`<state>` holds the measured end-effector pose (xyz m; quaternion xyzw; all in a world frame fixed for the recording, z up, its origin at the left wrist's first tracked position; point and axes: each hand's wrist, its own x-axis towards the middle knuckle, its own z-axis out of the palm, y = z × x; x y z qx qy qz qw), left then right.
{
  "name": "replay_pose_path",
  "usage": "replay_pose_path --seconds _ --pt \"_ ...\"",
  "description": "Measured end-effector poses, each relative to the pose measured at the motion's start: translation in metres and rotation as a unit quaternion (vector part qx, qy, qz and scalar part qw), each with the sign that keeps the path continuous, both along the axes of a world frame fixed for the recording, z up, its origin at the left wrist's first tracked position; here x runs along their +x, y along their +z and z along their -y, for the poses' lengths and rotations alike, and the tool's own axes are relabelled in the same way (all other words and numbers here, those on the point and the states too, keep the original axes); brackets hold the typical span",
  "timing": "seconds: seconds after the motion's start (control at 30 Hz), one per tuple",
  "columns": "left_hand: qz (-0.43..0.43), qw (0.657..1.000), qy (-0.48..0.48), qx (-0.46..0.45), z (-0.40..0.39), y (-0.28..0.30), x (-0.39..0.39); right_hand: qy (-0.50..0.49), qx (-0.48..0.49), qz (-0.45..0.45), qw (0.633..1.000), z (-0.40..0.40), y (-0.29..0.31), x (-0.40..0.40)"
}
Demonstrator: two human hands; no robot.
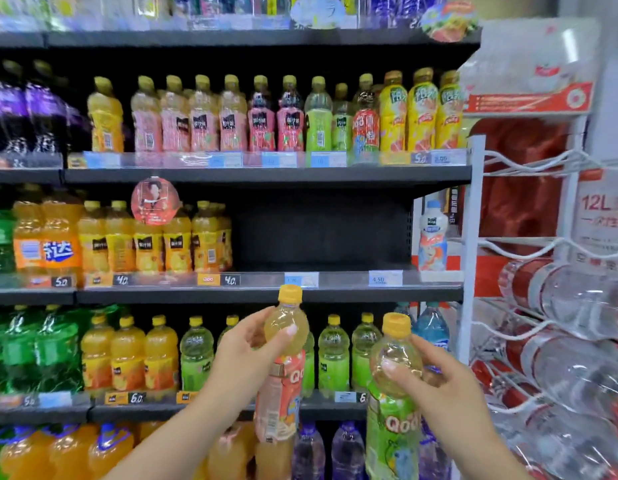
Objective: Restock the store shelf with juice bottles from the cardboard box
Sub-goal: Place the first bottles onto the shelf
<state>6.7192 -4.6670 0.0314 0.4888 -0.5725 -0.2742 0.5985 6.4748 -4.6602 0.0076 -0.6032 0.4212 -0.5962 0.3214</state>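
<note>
Left hand (252,344) grip holds orange-labelled clear plastic juice bottle (283,368); right hand (435,379) grip holds green-labelled one (392,403). Both upright, below empty black shelf gap (321,233); left nearer.

In our left grip (262,337) we hold a peach-labelled juice bottle (281,368) of clear, glossy plastic with a smooth printed film label and a ridged, matt orange cap. In our right grip (435,379), the green-labelled juice bottle (392,403) shows the same shiny plastic and ridged cap. Above both grips, the shelf (321,294) looks like matt dark painted metal, fronted by a clear glossy plastic price strip (335,279). Right of our right grip, the white wire rack (474,237) is smooth coated metal.
</note>
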Motion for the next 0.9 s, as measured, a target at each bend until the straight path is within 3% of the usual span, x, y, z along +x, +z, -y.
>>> replay_pose_path --seconds 0.27,0.53,0.7,0.9 --pt "-0.013 0.999 -0.034 -0.038 0.053 0.022 0.012 -0.039 -0.021 0.001 0.999 0.035 0.022 0.005" --pt "-0.052 0.997 -0.008 -0.057 0.037 0.031 0.055 -0.065 -0.07 -0.018 0.995 0.044 0.061 0.031" --pt "-0.083 0.994 0.025 -0.071 0.033 0.035 0.084 -0.028 -0.107 -0.041 0.993 0.06 0.1 0.06" --pt "-0.092 0.987 0.026 -0.131 0.069 0.079 0.09 -0.057 -0.156 -0.067 0.984 0.112 0.145 0.074"
